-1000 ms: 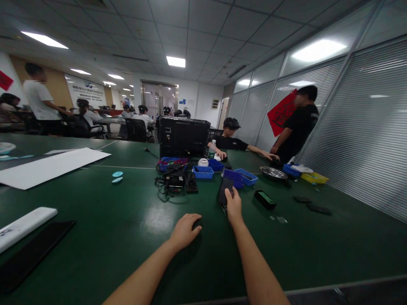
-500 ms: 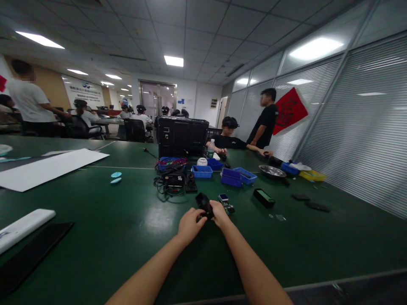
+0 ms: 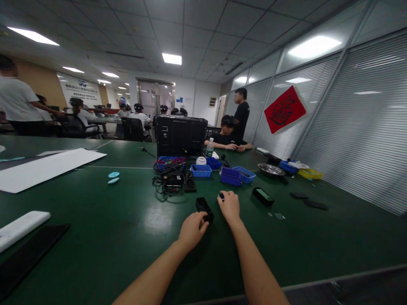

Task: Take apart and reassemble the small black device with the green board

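Observation:
A black open-topped plastic case (image 3: 202, 205) is in the fingers of my left hand (image 3: 191, 231), which grip its near end at the table's middle. Just to the right, my right hand (image 3: 230, 206) is closed over a small circuit board (image 3: 221, 196). Only a bit of the board's little screen shows past the fingertips; the rest is under the hand. A second black case (image 3: 263, 197) with green inside lies to the right of that hand, with a small ring (image 3: 270, 214) and a clear piece (image 3: 280, 216) near it.
Beyond my hands stand blue bins (image 3: 231, 176), a cabled black device (image 3: 174, 180) and a large black monitor-like casing (image 3: 181, 135). A metal pan (image 3: 271, 170) and flat black pieces (image 3: 315, 205) lie right. White board (image 3: 54, 167) is left. A person (image 3: 227, 131) sits opposite.
The right hand took a black cover off the circuit board and brought it to the left hand, which now holds that case. My right hand then moved back onto the board.

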Demonstrator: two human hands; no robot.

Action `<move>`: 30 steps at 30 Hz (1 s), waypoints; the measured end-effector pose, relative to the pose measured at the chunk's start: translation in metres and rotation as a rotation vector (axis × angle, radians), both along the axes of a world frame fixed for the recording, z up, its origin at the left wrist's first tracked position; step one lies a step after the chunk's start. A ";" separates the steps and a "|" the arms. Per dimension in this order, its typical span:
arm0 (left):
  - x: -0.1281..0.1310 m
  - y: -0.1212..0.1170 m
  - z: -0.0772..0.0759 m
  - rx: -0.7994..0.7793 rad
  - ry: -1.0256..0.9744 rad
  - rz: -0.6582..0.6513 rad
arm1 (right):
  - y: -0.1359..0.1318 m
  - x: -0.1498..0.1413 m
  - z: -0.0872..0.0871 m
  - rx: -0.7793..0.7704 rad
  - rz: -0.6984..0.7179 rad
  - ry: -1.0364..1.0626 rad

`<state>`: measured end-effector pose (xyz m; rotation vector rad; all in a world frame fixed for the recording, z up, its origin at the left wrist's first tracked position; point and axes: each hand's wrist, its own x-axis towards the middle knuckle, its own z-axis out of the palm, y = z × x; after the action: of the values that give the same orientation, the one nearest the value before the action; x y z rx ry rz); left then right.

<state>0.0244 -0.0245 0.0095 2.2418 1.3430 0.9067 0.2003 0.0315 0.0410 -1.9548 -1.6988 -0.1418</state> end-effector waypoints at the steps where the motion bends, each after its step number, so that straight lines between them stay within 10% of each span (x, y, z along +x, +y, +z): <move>1: 0.000 0.000 -0.001 -0.022 -0.019 -0.016 | 0.001 0.003 -0.002 -0.044 -0.038 -0.036; 13: -0.008 0.005 -0.009 -0.100 -0.106 -0.052 | 0.022 0.037 -0.014 -0.343 -0.032 0.246; 30: -0.009 0.002 -0.001 -0.121 -0.057 -0.051 | 0.018 0.033 -0.017 -0.265 -0.023 0.153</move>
<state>0.0158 -0.0227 0.0087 2.1332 1.2741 0.8424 0.2335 0.0494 0.0238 -2.1139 -1.6637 0.2303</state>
